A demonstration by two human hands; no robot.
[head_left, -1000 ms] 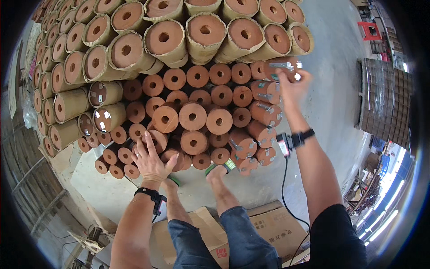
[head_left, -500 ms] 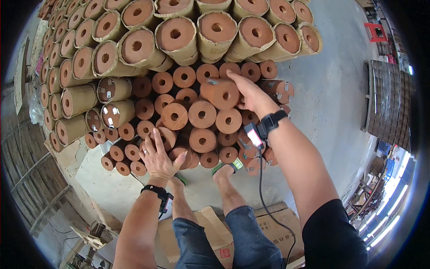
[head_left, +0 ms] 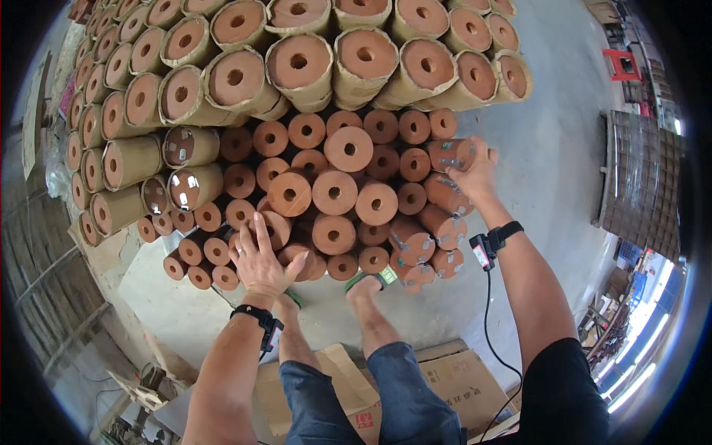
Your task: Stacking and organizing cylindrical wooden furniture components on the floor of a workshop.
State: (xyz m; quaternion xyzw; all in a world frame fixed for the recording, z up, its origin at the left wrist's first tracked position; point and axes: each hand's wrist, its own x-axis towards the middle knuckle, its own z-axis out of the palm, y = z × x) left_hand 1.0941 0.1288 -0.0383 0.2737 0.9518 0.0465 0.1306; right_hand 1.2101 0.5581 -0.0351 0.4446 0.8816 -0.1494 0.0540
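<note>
My left hand point(head_left: 261, 261) lies with its fingers spread on the end of a reddish-brown cylinder point(head_left: 279, 228) that has a hole through its middle. At the right side of the stack, my right hand point(head_left: 475, 176) grips the end of a brown cylinder with silvery tape patches point(head_left: 447, 154). Its thumb is on the near side and its fingers are round the outer end. Below it lie more taped cylinders point(head_left: 447, 194). A bare holed cylinder point(head_left: 348, 150) sits among the upper ones in the middle, with no hand on it.
Larger cylinders wrapped in brown paper point(head_left: 300, 63) are piled behind and to the left. Flattened cardboard point(head_left: 460, 382) lies under my legs. On the right stand a film-wrapped stack point(head_left: 639, 182) and a red stool point(head_left: 621, 65). A cable point(head_left: 491, 319) hangs from my right wrist.
My right hand has let go of the holed cylinder in the upper middle and moved right to a taped one. That cylinder now rests on the pile. My left hand stays put.
</note>
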